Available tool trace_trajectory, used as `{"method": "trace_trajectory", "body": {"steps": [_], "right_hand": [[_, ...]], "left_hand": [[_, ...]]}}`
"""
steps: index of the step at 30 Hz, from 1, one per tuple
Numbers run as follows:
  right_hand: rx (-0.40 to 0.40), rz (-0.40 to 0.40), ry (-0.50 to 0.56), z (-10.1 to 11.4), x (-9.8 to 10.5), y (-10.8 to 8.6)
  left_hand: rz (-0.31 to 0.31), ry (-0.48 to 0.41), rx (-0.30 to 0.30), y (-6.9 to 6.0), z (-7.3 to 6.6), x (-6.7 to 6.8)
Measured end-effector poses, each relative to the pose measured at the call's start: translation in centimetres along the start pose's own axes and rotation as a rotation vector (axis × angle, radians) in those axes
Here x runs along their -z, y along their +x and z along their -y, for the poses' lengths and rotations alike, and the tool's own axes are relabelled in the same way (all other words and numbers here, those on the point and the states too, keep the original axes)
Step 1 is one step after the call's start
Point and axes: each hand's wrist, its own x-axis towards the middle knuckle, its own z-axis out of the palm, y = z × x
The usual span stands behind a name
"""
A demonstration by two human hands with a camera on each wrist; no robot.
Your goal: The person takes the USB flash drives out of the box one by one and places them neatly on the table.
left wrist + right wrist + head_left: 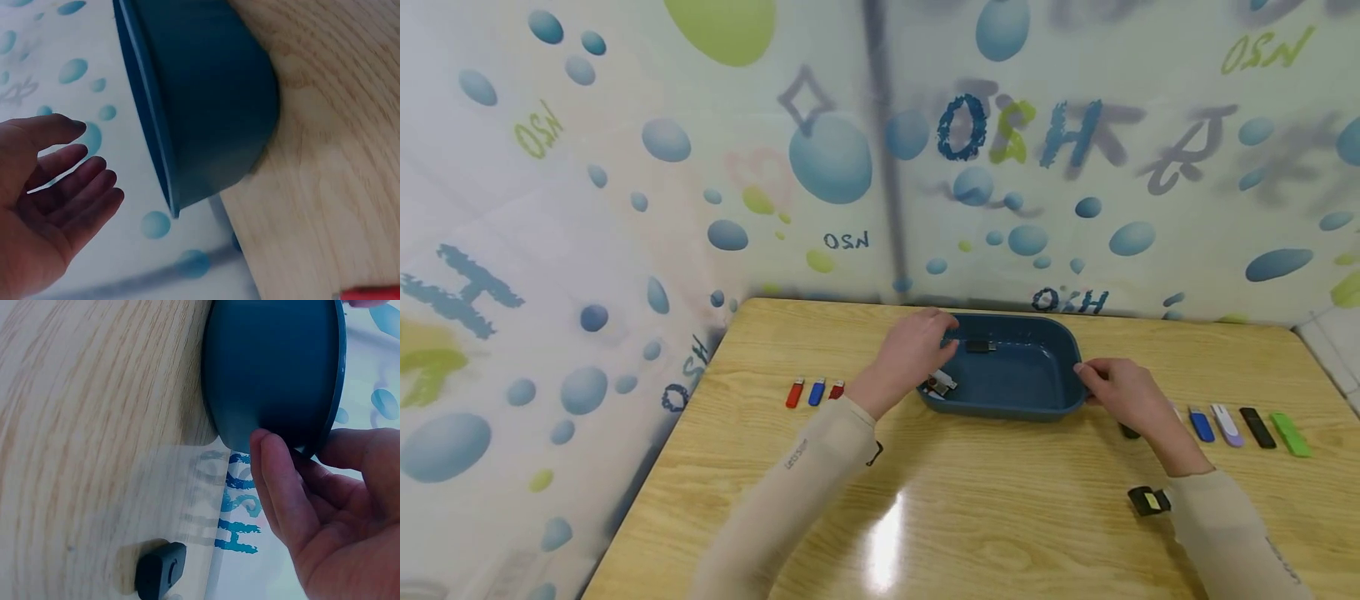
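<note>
A dark blue plastic bin (pixel 1000 411) stands at the back of the wooden table. My right hand (pixel 1127 390) pinches its right rim; in the right wrist view the thumb is at the rim and the fingers (pixel 281 481) are against the outer wall. Over the bin's left end hovers my left hand (pixel 913 350), its fingers loosely bent; the left wrist view shows it holding nothing, apart from the bin wall (pixel 212 94). Inside the bin lie a black USB stick (pixel 977 346) and, partly hidden by the left hand, a small cluster of USB sticks (pixel 942 383).
Left of the bin a red USB stick (pixel 794 393), a blue one (pixel 816 392) and a dark red one (pixel 837 389) lie in a row. To the right are several more, among them blue (pixel 1201 425), white-purple (pixel 1227 426), black (pixel 1257 427) and green (pixel 1290 434). A patterned curtain (pixel 925 225) hangs behind.
</note>
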Motion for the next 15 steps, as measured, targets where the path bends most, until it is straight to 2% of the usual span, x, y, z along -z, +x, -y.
{"method": "trace_trajectory", "body": {"steps": [5, 11, 15], "right_hand": [[-0.003, 0.0, -0.005, 0.1, 0.0, 0.0], [-0.001, -0.005, -0.003, 0.1, 0.0, 0.1], [0.004, -0.007, -0.006, -0.1, -0.1, 0.1]], "left_hand": [[0.051, 0.034, -0.047, 0.9, -1.1, -1.2], [0.105, 0.066, -0.057, 2.2, -2.2, -2.7], [0.146, 0.077, -0.067, 3.1, -2.4, -3.9]]}}
